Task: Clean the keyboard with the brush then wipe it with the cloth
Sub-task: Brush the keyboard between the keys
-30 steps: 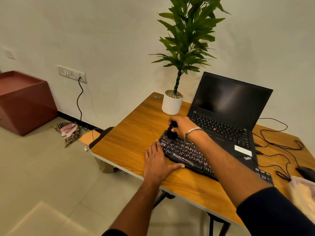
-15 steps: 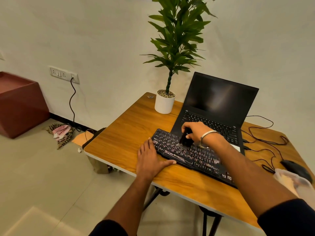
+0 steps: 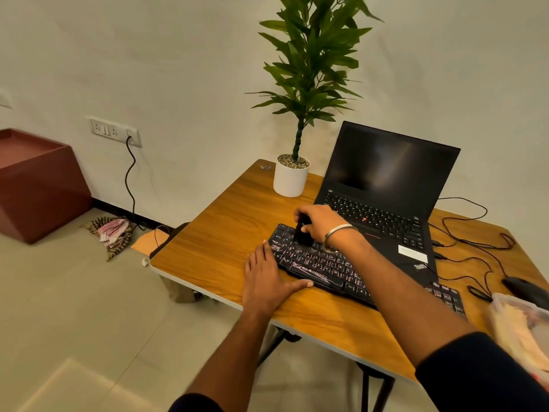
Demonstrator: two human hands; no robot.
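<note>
A black keyboard (image 3: 320, 267) with lit keys lies on the wooden table (image 3: 219, 233), in front of an open laptop. My right hand (image 3: 322, 223) grips a small black brush (image 3: 302, 233), whose bristles touch the keys near the keyboard's far left end. My left hand (image 3: 267, 281) lies flat on the table with straight fingers, its thumb against the keyboard's front edge and its fingertips at the left end. A pale cloth (image 3: 517, 328) sits in a clear container at the table's right edge.
The black laptop (image 3: 383, 185) stands open behind the keyboard. A potted plant in a white pot (image 3: 291, 178) is at the back of the table. Cables (image 3: 472, 248) and a black mouse (image 3: 523, 288) lie at the right. A maroon box (image 3: 38, 185) is on the floor at left.
My right hand with the brush swept right along the keys, then back toward the keyboard's left end. My left hand stayed flat at the keyboard's left edge. The camera shifted slightly.
</note>
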